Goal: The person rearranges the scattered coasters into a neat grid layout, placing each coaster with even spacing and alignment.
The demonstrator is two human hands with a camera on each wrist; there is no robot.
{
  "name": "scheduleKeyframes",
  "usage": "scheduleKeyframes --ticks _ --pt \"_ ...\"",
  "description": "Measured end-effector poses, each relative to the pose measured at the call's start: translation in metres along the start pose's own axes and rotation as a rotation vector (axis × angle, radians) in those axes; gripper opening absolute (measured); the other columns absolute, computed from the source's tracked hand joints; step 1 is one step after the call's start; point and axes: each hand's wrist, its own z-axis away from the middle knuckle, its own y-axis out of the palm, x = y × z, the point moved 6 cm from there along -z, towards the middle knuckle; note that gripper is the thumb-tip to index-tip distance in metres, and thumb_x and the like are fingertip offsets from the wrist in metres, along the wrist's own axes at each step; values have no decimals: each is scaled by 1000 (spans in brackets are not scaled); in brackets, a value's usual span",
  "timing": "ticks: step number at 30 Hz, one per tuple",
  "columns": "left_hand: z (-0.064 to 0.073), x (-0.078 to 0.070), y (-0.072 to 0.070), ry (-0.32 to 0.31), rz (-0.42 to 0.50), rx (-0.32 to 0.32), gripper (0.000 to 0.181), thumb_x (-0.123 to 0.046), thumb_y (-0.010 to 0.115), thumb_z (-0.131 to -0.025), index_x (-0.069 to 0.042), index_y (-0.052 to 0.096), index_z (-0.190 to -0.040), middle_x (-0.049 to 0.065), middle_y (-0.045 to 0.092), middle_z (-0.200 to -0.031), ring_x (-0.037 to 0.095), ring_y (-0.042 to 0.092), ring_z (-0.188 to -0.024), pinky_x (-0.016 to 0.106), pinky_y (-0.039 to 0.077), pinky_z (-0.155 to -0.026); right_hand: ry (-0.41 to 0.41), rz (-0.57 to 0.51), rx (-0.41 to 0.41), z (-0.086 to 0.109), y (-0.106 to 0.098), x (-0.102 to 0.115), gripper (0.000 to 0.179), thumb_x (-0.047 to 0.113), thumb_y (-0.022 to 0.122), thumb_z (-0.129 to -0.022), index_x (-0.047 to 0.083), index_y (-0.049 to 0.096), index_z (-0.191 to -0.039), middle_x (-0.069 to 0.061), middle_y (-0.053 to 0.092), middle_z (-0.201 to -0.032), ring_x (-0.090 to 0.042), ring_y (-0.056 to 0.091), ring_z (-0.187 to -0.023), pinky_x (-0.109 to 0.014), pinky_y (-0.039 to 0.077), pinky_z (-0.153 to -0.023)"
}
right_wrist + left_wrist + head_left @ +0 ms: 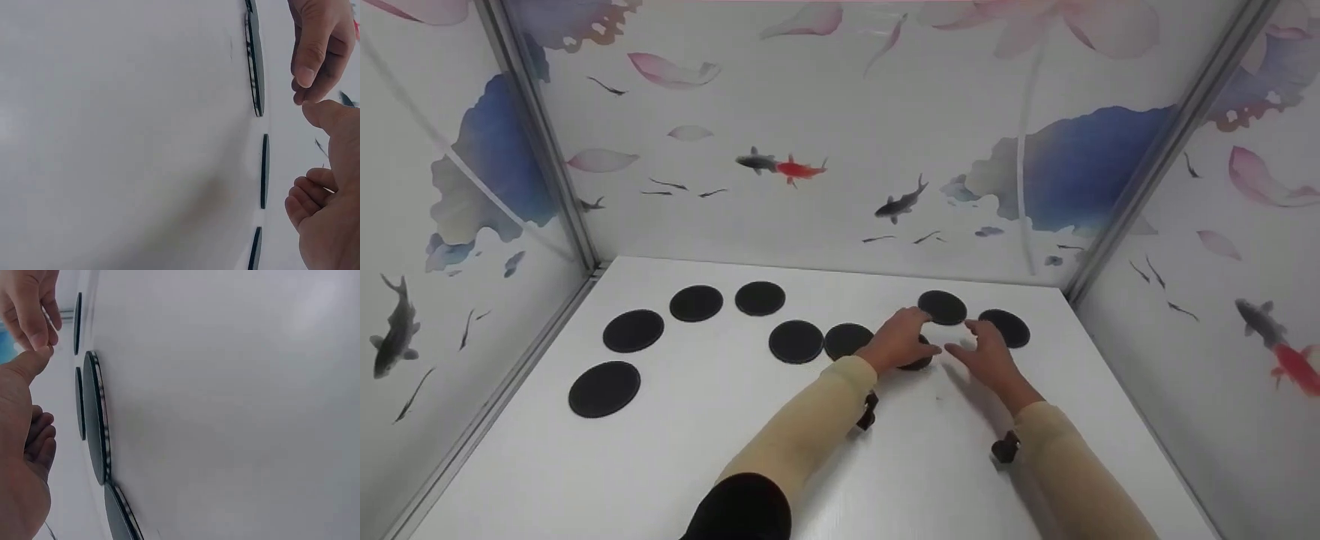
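Both hands hover over the right part of a white table, thumbs close together and nothing visible between their fingers. My left hand (898,341) is above a black round disc (916,364) that it partly hides; its fingers bend loosely. To its right, my right hand (990,360) has its fingers loosely bent near another black disc (1006,330). Beyond the gap between the hands lies a third disc (942,306). In the left wrist view, a disc (95,416) shows a striped edge below the thumb. The right wrist view shows the right hand (332,191) apart from the discs.
More black discs lie flat: one (846,340) next to my left wrist, touching another (796,342), and several toward the left, including a near one (604,389). White panels printed with fish and petals enclose the table (660,465) at the back (825,232) and both sides.
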Motion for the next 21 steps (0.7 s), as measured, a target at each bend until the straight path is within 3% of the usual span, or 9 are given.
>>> scheduleKeyframes --ticks 7,12,21 --pt "-25 -22 5 -56 14 1 73 -56 69 -91 -15 50 -148 4 45 -154 18 38 -145 31 33 -116 49 -19 -43 -7 -25 -22 74 36 72 -94 -10 42 -144 -30 46 -142 -42 44 -135 -55 35 -112" --pt "-45 -37 12 -48 47 -39 70 -53 71 -91 -13 53 -145 5 51 -150 19 42 -142 31 34 -116 132 -22 -57 -6 -36 -45 79 38 71 -95 -11 38 -147 -31 41 -145 -43 39 -138 -55 33 -114" --pt "-65 -53 41 -78 71 -26 68 -48 72 -91 -12 53 -145 5 53 -148 20 43 -142 31 31 -117 235 -64 -66 -1 -51 -89 83 43 71 -94 -11 37 -147 -31 42 -146 -44 41 -136 -56 33 -113"
